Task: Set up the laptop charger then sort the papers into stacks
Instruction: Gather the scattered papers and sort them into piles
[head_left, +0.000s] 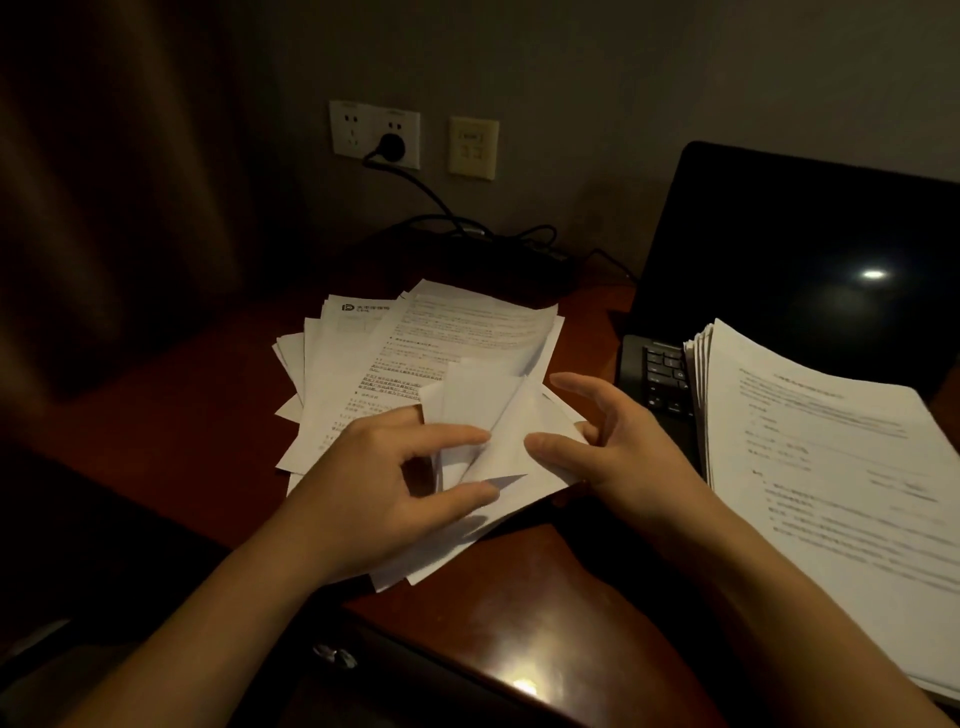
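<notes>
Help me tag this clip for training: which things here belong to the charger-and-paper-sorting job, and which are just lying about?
Job in hand:
loose paper pile
bent sheet, held by left hand and right hand
neat stack lying over the laptop
black plug and cable at the wall socket

Lying about:
beige wall plate
curtain

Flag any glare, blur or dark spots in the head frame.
Head view: dim overall, left side nearly black; glare spots on laptop screen and desk front edge; text on right stack smeared; left hand, right hand and loose papers fairly sharp.
</notes>
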